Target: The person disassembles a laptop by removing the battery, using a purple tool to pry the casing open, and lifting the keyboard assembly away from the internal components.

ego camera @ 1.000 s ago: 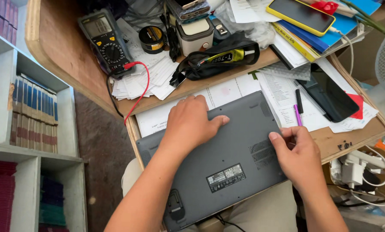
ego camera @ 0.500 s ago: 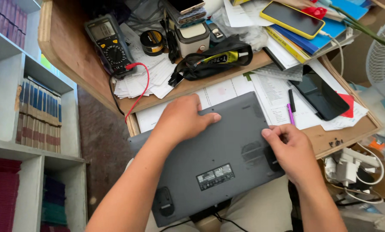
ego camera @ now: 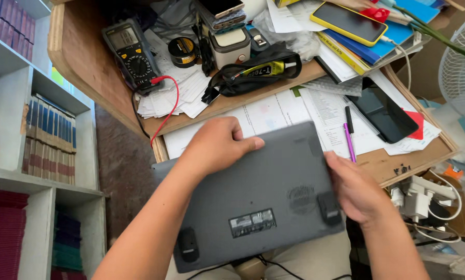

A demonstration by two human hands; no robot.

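The left hand (ego camera: pixel 219 145) is pressing flat, fingers spread, on the far edge of the grey laptop (ego camera: pixel 253 197) (lying underside up), while the right hand (ego camera: pixel 354 189) is gripping its right edge. The laptop is overhanging the near edge of the cluttered surface (ego camera: pixel 398 166), beside a purple pen (ego camera: pixel 349 142).

- white-and-black label (ego camera: pixel 252 223) on the grey laptop's (ego camera: pixel 274 171) underside
- multimeter's grey screen (ego camera: pixel 124 38) far above-left of the laptop
- yellow-cased phone's dark screen (ego camera: pixel 348 19) far above-right
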